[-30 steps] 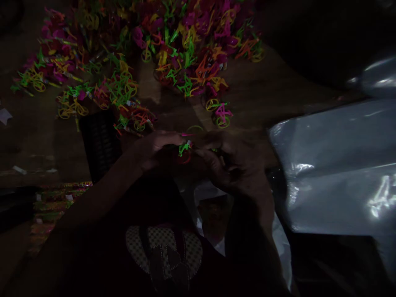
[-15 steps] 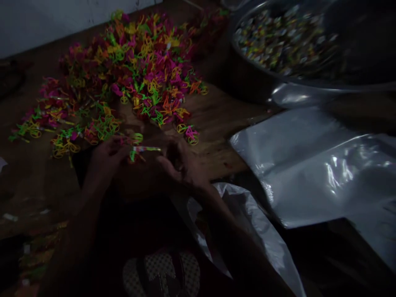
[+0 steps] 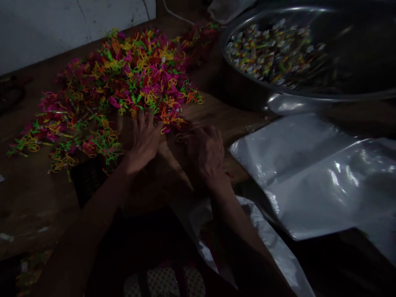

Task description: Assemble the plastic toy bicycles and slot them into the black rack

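Observation:
A heap of small bright plastic pieces (image 3: 136,74), pink, yellow, green and orange with thin loops, lies on the wooden table. My left hand (image 3: 144,138) reaches to the front edge of the heap, fingers stretched and spread, fingertips against the nearest pieces. To its right, my right hand (image 3: 206,150) rests low over the tabletop with its fingers curled under. A yellow looped piece (image 3: 181,137) shows beside those fingertips; what lies beneath them is hidden. The light is dim.
A large metal basin (image 3: 269,93) holding many small mixed pieces stands at back right. Clear plastic sheets (image 3: 312,177) lie on the right, and a white plastic bag (image 3: 262,231) hangs below my right forearm. A dark flat object (image 3: 88,179) lies left of my left forearm.
The small stick-like piece with pink and green bits between my hands is out of sight. My left hand has moved up and right to the heap; my right has moved rightward and turned palm down.

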A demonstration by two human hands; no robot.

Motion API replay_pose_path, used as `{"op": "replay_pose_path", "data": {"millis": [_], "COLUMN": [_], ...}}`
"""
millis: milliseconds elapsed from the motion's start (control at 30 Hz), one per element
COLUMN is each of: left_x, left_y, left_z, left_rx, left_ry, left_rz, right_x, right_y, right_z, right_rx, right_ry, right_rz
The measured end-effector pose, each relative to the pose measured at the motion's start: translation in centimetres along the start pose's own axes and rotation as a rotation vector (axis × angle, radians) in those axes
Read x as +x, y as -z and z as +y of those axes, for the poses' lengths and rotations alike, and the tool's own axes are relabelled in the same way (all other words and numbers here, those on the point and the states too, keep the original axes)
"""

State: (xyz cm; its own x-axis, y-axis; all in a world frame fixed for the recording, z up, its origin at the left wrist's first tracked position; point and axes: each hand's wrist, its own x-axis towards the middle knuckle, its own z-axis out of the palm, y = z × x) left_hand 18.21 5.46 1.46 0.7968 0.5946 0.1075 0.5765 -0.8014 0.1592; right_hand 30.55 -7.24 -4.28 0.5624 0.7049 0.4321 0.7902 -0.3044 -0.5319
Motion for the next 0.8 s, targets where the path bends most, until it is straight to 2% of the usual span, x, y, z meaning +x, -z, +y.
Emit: {"op": "replay_pose_path", "data": {"millis": [67, 133, 233, 300, 400, 467, 567, 633, 733, 800], "left_x": [1.3, 1.7, 1.6, 1.4, 0.7, 0.0, -1.2, -2.1, -3.3, -3.9], "left_y": [-1.1, -1.7, -1.1, -0.1, 1.7, 2.5, 3.0, 3.1, 3.0, 2.9], "left_z": [-0.5, -1.1, -1.5, -1.5, -1.5, -1.5, -1.8, -2.1, -2.7, -2.8], "left_rx": [-0.03, -0.057, -0.078, -0.145, -0.408, -0.725, -1.264, -1.497, -1.652, -1.707], "left_ry": [-0.012, -0.026, -0.038, -0.036, 0.077, 0.235, 0.464, 0.594, 0.739, 0.754], "left_rz": [-0.046, -0.034, 0.032, 0.13, 0.311, 0.346, 0.212, 0.098, 0.047, 0.06], "right_x": [-0.5, -0.9, -0.9, 0.0, 2.8, 5.2, 8.8, 10.9, 13.7, 15.4], "right_y": [0.4, 0.8, 1.1, 1.0, 0.5, 0.0, -0.9, -1.5, -2.2, -2.7], "right_z": [0.5, 0.8, 0.6, 0.5, 0.7, 1.2, 1.6, 1.5, 1.1, 0.7], "right_rx": [0.006, 0.026, 0.072, 0.088, 0.039, -0.027, -0.086, -0.108, -0.183, -0.229], "right_ry": [-0.009, -0.019, -0.035, -0.032, -0.027, -0.062, -0.107, -0.109, -0.071, -0.018], "right_rz": [0.015, 0.006, -0.005, 0.027, 0.081, 0.069, 0.027, 0.026, -0.05, -0.122]}}
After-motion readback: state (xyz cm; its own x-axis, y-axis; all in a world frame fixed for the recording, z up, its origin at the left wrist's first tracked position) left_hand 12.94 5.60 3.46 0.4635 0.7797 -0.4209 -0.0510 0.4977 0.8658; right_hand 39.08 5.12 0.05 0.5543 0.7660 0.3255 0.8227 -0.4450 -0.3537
